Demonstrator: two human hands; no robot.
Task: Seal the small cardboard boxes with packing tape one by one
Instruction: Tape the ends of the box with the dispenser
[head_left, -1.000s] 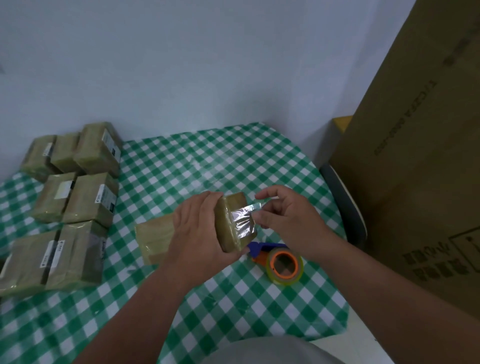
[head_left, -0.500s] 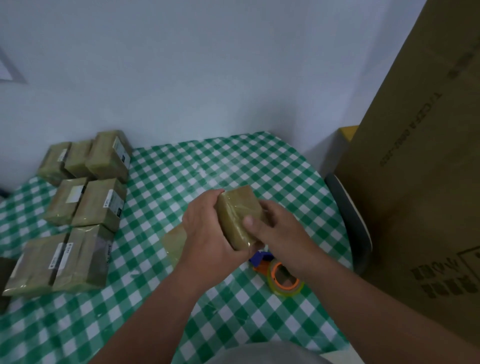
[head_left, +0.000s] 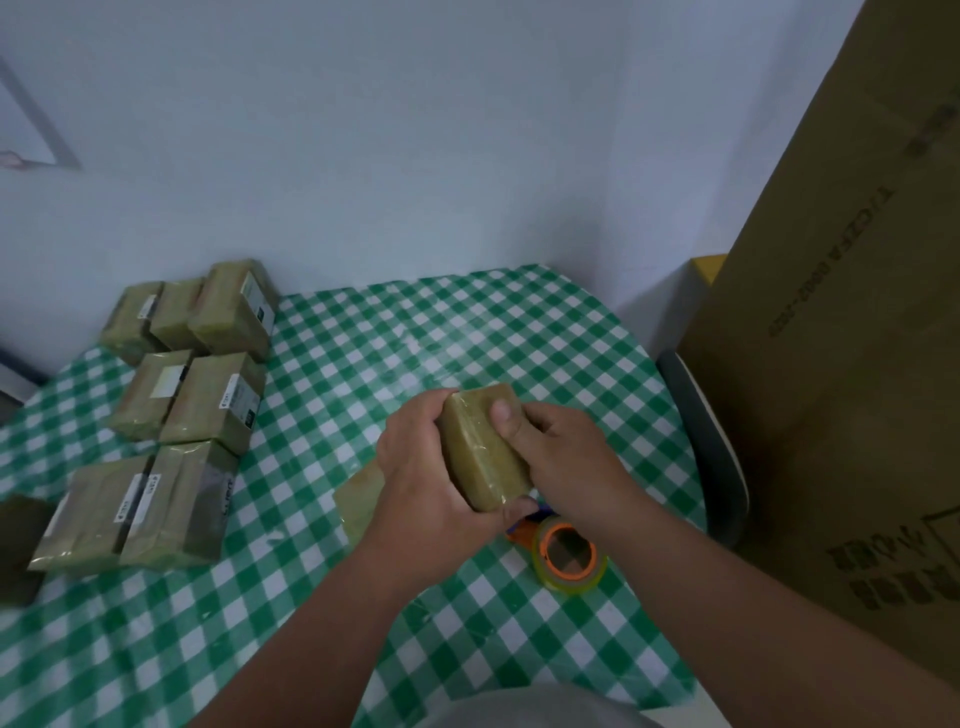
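A tall brown carton (head_left: 841, 364) fills the right side, standing beside the table (head_left: 415, 338) with its green-and-white checked cloth; along the table's left edge sit the small boxes (head_left: 176, 415) in rows, glossy with tape, so they look already sealed — a judgement from the sheen, not a certainty. Another flat box (head_left: 358, 499) lies on the cloth, partly hidden behind the left wrist; whether it is taped I cannot tell.

The box in hand (head_left: 480, 447) is held above the cloth near the table's middle, tilted, one long face toward the camera. The left hand (head_left: 426, 478) is clamped round its left side, fingers curled over the top; the right hand (head_left: 566, 457) grips the right side, its thumb (head_left: 501, 415) pressed flat on the upper face. The step in hand looks like smoothing a tape strip down — pressing it tight onto the cardboard.

The tape roll (head_left: 569, 556), orange-cored, lies on the cloth just below the right wrist; next, probably, the box joins the rows and the roll is picked up again.
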